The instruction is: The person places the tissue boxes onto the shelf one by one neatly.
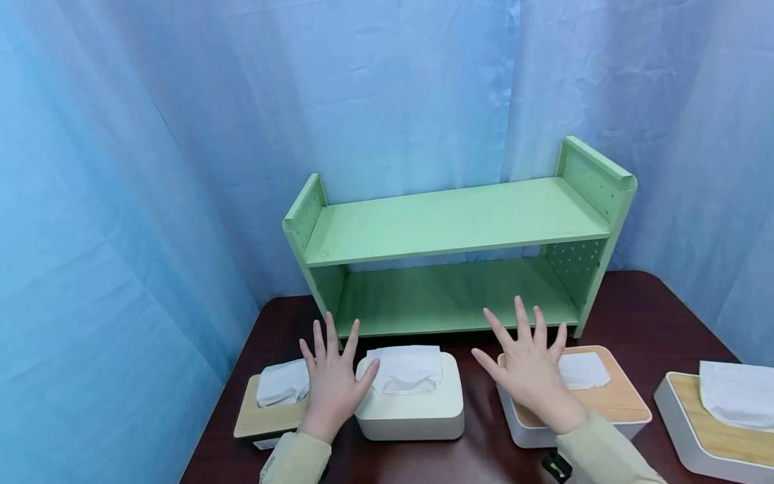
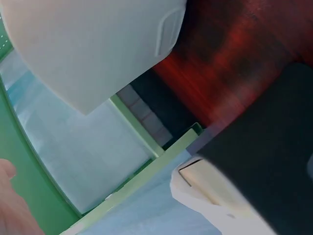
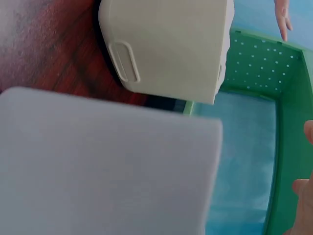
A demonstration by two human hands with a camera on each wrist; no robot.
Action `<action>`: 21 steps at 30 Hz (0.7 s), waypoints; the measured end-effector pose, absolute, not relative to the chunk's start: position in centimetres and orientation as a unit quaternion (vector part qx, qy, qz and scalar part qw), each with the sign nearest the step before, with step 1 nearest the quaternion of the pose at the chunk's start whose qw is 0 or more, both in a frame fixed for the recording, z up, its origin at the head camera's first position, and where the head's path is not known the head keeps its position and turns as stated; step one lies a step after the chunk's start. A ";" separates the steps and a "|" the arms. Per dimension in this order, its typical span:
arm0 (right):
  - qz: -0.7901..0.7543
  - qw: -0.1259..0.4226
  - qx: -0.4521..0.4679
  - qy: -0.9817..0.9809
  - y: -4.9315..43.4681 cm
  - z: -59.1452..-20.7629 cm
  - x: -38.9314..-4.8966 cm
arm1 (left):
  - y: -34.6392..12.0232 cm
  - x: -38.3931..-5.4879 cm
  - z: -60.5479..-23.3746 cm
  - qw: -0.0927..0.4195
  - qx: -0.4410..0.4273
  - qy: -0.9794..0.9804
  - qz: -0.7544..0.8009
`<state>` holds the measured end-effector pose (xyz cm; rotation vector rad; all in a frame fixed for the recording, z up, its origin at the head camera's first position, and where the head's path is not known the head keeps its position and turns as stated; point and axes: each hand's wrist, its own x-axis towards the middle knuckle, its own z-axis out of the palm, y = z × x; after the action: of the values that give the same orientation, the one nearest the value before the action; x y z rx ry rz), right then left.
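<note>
My left hand hovers with fingers spread between a small tissue box with a light wooden top and black sides and a white tissue box. With its fingers fanned out too, my right hand overlaps a wood-topped white tissue box in the head view. Neither hand holds anything. A white tissue sticks out of each box's top. In the left wrist view, the white box's side and the black box's side appear close up. Another white box side fills the right wrist view's lower left.
A green two-tier shelf with perforated end panels stands at the back of the dark red-brown table. Its upper and lower boards are bare. Another wood-topped tissue box sits at the far right. Blue curtains hang behind and beside the table.
</note>
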<state>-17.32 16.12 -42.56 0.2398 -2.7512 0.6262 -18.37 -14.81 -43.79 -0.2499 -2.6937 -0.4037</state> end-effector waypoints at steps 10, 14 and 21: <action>0.216 0.135 0.101 -0.962 14.2 -43.6 -17.3 | -15.4 -18.0 -44.7 0.182 -0.108 -0.967 -0.140; 0.218 0.140 0.117 -0.959 13.1 -44.2 -17.3 | -15.6 -17.7 -45.5 0.183 -0.118 -0.965 -0.144; 0.222 0.141 0.159 -0.952 10.8 -45.7 -16.9 | -15.7 -16.9 -47.8 0.155 -0.156 -0.962 -0.161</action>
<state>-16.94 10.82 -45.74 0.4584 -2.7481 0.6398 -16.92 -15.70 -47.75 -0.4464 -2.7574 -0.4614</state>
